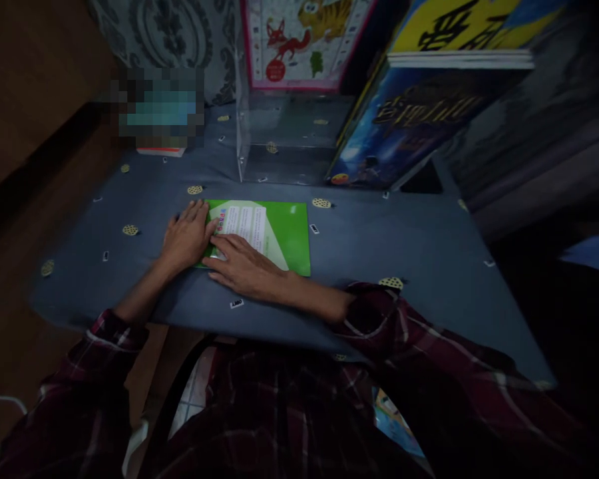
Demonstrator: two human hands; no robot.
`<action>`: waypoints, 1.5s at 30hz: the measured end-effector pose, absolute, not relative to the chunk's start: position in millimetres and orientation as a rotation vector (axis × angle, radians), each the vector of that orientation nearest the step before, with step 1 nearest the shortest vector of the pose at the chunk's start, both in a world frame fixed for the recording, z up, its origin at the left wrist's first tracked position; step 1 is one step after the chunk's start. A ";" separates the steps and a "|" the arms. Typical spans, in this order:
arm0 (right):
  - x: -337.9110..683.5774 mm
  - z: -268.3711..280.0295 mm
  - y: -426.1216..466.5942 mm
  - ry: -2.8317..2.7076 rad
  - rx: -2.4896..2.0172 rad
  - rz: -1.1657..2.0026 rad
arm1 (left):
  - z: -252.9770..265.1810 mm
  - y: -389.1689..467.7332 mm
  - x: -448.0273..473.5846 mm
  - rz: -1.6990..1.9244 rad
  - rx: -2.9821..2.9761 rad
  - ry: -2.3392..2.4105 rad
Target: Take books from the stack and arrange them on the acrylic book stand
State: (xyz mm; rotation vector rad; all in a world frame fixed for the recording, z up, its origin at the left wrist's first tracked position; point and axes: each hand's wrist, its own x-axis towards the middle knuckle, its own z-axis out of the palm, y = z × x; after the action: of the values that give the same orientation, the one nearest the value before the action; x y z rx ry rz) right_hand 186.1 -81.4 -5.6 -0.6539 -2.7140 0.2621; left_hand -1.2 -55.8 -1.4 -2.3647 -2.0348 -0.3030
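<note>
A green book (295, 233) with a pale panel of small print lies flat near the front of the table, turned sideways to me. My left hand (188, 233) rests flat over its left edge, fingers stretched out and pointing away from me. Across the lower left part of the book lies my right hand (244, 266), palm down with its fingers reaching left toward the left hand. Both hands press on the cover and neither grips it. The stretch of cover under the palms is hidden.
A grey-blue patterned cloth covers the table (369, 246). Behind the book stands a clear acrylic rack (284, 159), with a pink-edged picture book (304, 40) and several upright blue books (399, 120). A blurred-out stack (160, 120) sits at the back left.
</note>
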 end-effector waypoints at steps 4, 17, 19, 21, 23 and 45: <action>205.0 -7.6 -88.0 -2.640 -0.747 0.356 | -7.6 -58.4 4.9 -0.411 -2.315 -2.002; 290.9 -14.8 -107.6 -2.463 -0.969 0.485 | 12.6 -69.4 13.4 -0.352 -2.322 -1.776; 300.3 -15.7 -108.9 -2.462 -0.990 0.472 | 16.5 -73.4 15.6 -0.295 -2.483 -1.615; 307.1 -16.7 -109.3 -2.463 -0.994 0.457 | 18.4 -78.1 18.2 -0.230 -2.681 -1.406; 310.5 -17.9 -109.3 -2.471 -0.985 0.437 | 18.7 -82.4 21.0 -0.150 -2.799 -1.229; 313.1 -20.9 -101.8 -2.365 -0.956 0.390 | 20.7 -86.1 24.6 -0.170 -2.640 -0.671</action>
State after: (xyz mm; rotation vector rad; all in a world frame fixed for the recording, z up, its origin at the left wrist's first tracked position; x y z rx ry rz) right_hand 313.1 -101.8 -20.9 -0.9565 -2.3650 0.3901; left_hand 24.6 -86.1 20.7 -2.6398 -0.6705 -0.1704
